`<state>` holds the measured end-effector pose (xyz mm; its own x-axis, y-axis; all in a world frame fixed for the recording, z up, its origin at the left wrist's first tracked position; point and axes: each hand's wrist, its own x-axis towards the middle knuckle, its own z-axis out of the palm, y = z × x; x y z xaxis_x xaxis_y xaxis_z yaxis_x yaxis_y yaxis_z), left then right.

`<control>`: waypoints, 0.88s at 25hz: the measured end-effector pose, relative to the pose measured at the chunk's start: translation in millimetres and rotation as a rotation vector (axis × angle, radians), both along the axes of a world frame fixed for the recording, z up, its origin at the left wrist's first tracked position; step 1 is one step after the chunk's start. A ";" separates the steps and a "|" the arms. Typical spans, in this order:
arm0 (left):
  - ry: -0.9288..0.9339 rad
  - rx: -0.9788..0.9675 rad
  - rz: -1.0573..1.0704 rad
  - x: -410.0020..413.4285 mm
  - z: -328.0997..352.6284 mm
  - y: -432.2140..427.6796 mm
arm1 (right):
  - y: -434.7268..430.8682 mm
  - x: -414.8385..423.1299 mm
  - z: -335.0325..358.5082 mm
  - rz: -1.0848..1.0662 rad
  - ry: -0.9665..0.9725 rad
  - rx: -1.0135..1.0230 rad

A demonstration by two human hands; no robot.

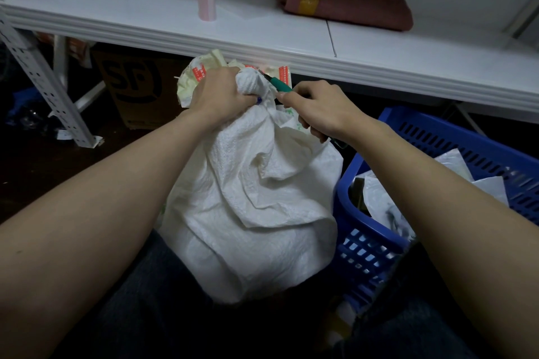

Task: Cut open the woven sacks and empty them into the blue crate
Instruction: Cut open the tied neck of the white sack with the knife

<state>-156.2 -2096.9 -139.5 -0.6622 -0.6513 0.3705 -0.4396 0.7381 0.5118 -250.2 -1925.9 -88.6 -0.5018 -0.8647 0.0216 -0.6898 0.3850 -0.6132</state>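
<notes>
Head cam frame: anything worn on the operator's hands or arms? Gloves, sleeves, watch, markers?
Nothing on either. The left hand and right hand are bare: no gloves, no rings visible. The left forearm and right forearm are bare to the frame edge: no sleeves, watch, bands or markers. Only clothing in view: dark trousers at the bottom.

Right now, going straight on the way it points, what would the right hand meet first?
Probably the bunched neck of the white woven sack, gripped by the left hand; the green-handled cutter in the right hand points at it.
</notes>
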 end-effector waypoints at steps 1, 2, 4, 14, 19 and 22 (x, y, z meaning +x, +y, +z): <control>-0.002 0.002 -0.004 0.2 -0.1 -0.4 | 0.7 -0.3 0.7 0.009 0.025 0.011; -0.006 0.002 -0.007 0.3 0.1 -0.6 | 0.8 -0.4 0.8 0.016 0.049 0.021; -0.009 -0.003 -0.007 1.1 0.6 -0.6 | 0.2 -1.2 -0.2 0.026 0.082 0.022; 0.007 0.007 -0.019 1.5 2.0 0.7 | -4.2 -9.0 -6.5 0.017 0.215 0.031; -0.004 0.017 -0.020 0.2 0.7 -1.8 | -5.8 -9.9 -6.3 0.011 0.270 0.036; -0.006 0.030 -0.015 0.4 0.1 -3.1 | -5.0 -9.6 -4.9 -0.002 0.273 0.047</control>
<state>-155.8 -2100.0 -139.4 -0.6742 -0.6520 0.3469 -0.4321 0.7291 0.5307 -259.7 -1930.9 -93.5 -0.4846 -0.8670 0.1158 -0.8262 0.4102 -0.3861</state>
